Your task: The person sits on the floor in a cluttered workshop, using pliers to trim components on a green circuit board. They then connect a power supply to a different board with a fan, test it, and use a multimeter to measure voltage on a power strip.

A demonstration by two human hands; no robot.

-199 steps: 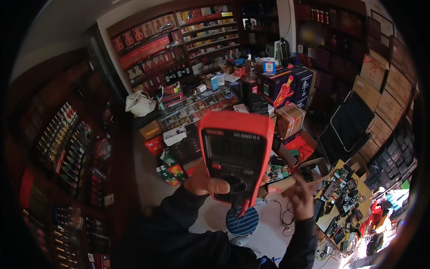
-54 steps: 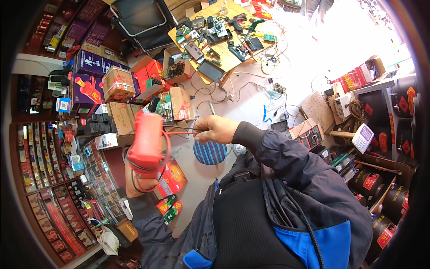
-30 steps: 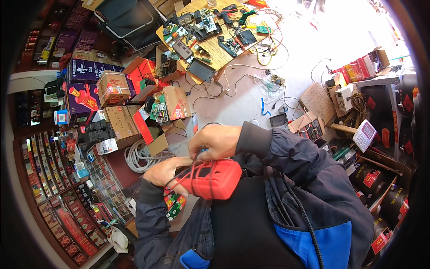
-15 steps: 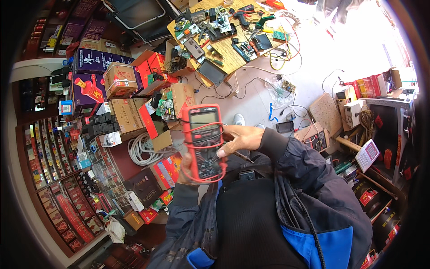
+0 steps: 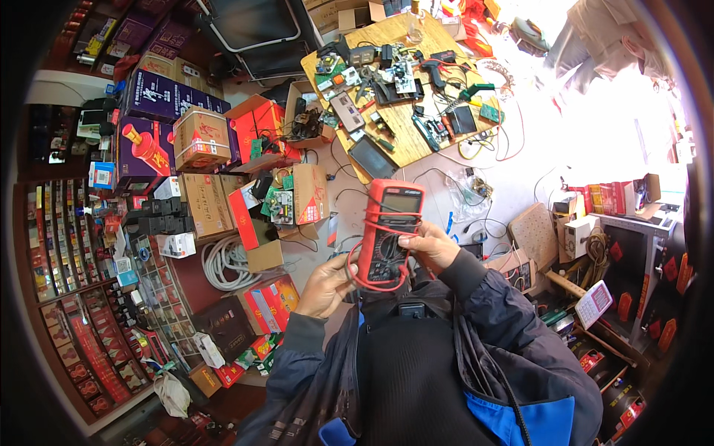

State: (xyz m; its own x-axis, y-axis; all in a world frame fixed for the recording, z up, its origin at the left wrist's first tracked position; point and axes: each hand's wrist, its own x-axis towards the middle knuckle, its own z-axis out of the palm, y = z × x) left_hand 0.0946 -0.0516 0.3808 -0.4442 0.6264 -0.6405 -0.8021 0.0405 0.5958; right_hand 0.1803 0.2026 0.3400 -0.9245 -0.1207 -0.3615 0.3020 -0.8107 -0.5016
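A red and black digital multimeter is held upright in front of my chest, its screen and dial facing me. Red and black test leads are wound around its body. My right hand grips the meter by its right side, thumb lying over the front beside the dial. At the lower left corner, my left hand has its thumb and fingers closed on a loop of the red lead. Exactly how far those fingers wrap the lead is hard to make out.
Ahead stands a wooden table crowded with circuit boards, tools and wires. Cardboard boxes and a coiled grey cable are on the left. To the right are a white calculator and a padded board. A person is beyond the table.
The multimeter has shifted right and tilted slightly. My left hand has slid off its left side and down to the red lead; my right hand has moved right with the meter.
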